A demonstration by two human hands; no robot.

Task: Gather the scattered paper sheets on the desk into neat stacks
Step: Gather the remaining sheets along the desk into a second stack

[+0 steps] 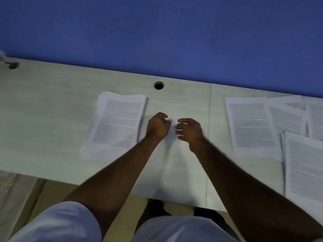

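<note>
A stack of printed paper sheets (pixel 117 123) lies on the pale desk (pixel 43 105) left of centre, its edges slightly fanned. My left hand (pixel 158 125) hovers just right of that stack with fingers curled in, holding nothing. My right hand (pixel 189 131) is beside it over bare desk, fingers loosely bent and apart, also holding nothing. To the right lie loose printed sheets: one large sheet (pixel 251 126), overlapping sheets (pixel 288 117) behind it, and another sheet (pixel 305 168) at the right edge nearer me.
A round cable hole (pixel 158 85) is in the desk near the blue partition wall (pixel 157 35). A second hole (pixel 13 65) sits at the far left. The desk's near edge runs across the lower part of the view, above my legs.
</note>
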